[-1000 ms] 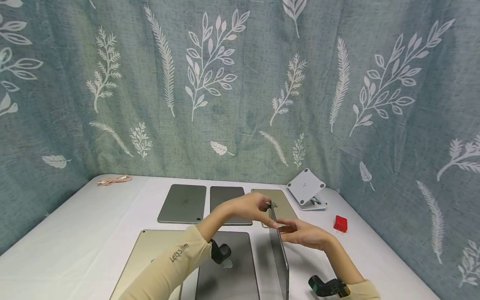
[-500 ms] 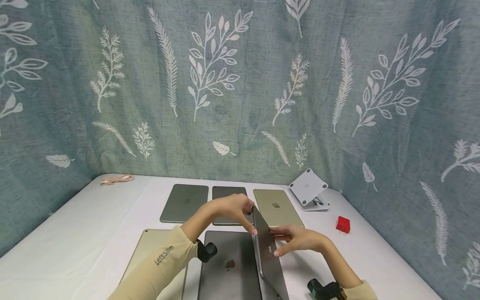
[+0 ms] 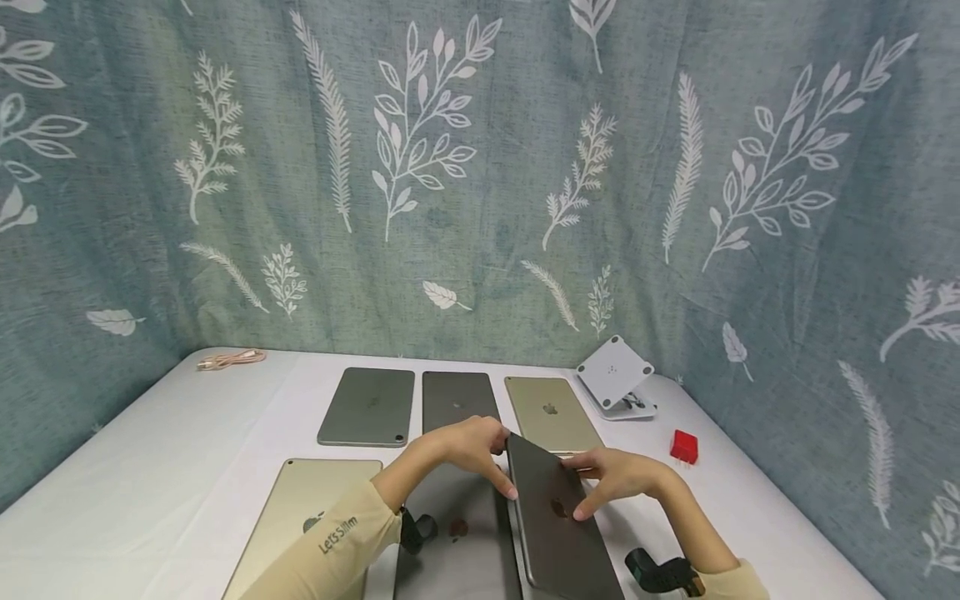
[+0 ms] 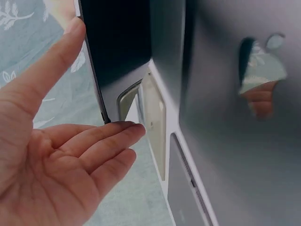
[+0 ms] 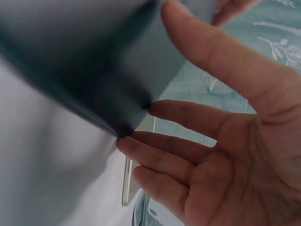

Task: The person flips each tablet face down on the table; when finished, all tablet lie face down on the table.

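A dark grey tablet [image 3: 558, 512] with an apple logo is held tilted over the right front of the white table, its back facing up. My left hand [image 3: 471, 450] pinches its far left corner between thumb and fingers; in the left wrist view the black screen [image 4: 123, 42] shows beyond the thumb. At the far right edge my right hand [image 3: 617, 482] grips it, thumb on the back and fingertips at the edge and corner [image 5: 123, 134]. Beside it, a large dark grey slab with an apple logo [image 3: 457, 554] lies flat, partly covered by my left arm.
A gold tablet [image 3: 300, 500] lies front left. Behind are a grey-green tablet [image 3: 367, 404], a dark grey tablet [image 3: 456, 396] and a smaller gold tablet [image 3: 555, 412]. A silver stand [image 3: 615, 375] and red plug [image 3: 683, 447] are right, a coiled cable [image 3: 231, 359] back left.
The tablet has turned from nearly edge-on and upright to leaning over with its back facing up. Both hands have stayed at its far end, the left hand shifting left and slightly nearer.
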`<state>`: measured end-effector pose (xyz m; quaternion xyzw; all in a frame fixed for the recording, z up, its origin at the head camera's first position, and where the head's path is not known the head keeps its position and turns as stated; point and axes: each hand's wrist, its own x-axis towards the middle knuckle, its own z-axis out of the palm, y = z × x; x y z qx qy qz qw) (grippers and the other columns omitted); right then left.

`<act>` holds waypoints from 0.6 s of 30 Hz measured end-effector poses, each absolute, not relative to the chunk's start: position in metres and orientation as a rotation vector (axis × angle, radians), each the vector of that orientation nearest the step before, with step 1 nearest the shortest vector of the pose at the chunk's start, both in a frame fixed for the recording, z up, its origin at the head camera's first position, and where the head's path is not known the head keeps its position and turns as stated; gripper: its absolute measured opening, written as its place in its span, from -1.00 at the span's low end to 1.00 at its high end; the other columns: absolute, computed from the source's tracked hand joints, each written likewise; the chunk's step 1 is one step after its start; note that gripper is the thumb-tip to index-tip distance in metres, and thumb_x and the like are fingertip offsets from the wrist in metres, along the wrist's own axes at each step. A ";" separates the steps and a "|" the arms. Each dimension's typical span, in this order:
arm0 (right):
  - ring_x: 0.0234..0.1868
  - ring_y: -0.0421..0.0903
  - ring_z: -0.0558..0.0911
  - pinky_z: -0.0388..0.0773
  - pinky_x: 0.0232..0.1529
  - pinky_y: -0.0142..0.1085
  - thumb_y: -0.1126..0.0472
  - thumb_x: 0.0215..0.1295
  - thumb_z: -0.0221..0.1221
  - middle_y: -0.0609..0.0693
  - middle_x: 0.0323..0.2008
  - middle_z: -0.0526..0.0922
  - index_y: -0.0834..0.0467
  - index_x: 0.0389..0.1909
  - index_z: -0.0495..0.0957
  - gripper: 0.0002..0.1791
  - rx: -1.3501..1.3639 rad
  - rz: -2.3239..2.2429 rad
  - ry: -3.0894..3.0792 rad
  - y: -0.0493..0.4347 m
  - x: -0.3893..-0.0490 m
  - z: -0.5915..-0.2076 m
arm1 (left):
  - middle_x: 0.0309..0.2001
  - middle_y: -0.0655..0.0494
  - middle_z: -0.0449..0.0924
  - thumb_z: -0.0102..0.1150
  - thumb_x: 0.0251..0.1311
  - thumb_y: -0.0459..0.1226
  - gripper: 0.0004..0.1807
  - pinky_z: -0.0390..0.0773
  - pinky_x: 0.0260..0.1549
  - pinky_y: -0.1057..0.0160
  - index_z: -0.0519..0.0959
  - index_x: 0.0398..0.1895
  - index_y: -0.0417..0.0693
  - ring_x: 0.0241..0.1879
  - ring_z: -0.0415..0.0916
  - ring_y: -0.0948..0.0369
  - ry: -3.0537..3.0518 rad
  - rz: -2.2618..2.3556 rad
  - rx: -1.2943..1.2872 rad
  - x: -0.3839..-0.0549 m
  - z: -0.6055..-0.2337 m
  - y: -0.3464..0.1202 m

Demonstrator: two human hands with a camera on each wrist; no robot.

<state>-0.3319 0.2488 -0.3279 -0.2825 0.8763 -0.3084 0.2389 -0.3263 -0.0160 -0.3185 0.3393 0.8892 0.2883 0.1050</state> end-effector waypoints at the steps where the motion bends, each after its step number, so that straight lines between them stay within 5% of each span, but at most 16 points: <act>1: 0.30 0.43 0.31 0.24 0.28 0.19 0.23 -0.02 0.43 0.47 0.28 0.31 0.55 0.25 0.25 -0.13 -0.754 -0.830 2.409 0.251 -0.331 -0.327 | -0.33 0.16 0.71 0.55 -0.17 -0.15 -0.66 0.36 -0.37 0.45 0.62 -0.33 0.00 -0.37 0.47 0.37 2.630 0.843 0.996 -0.326 -0.321 -0.014; 4: 0.28 0.41 0.35 0.28 0.26 0.17 0.23 -0.04 0.44 0.45 0.24 0.37 0.55 0.20 0.32 -0.17 -0.716 -0.792 2.435 0.258 -0.330 -0.325 | -0.57 0.29 0.50 0.56 -0.19 -0.14 -0.65 0.25 -0.51 0.44 0.54 -0.44 -0.03 -0.53 0.28 0.39 2.670 0.786 0.986 -0.323 -0.328 -0.008; 8: 0.23 0.41 0.40 0.33 0.22 0.19 0.20 -0.04 0.44 0.44 0.17 0.46 0.54 0.12 0.41 -0.24 -0.716 -0.748 2.466 0.266 -0.330 -0.323 | -0.66 0.33 0.19 0.56 -0.21 -0.09 -0.56 0.13 -0.61 0.42 0.47 -0.50 -0.11 -0.60 0.11 0.38 2.738 0.668 0.938 -0.319 -0.336 0.000; 18: 0.17 0.45 0.45 0.38 0.15 0.22 0.19 -0.01 0.42 0.46 0.09 0.52 0.55 0.06 0.46 -0.32 -0.685 -0.714 2.509 0.279 -0.329 -0.319 | -0.58 0.29 0.26 0.57 -0.25 -0.01 -0.50 0.28 -0.55 0.40 0.44 -0.51 -0.06 -0.54 0.21 0.35 2.800 0.519 0.892 -0.320 -0.341 0.022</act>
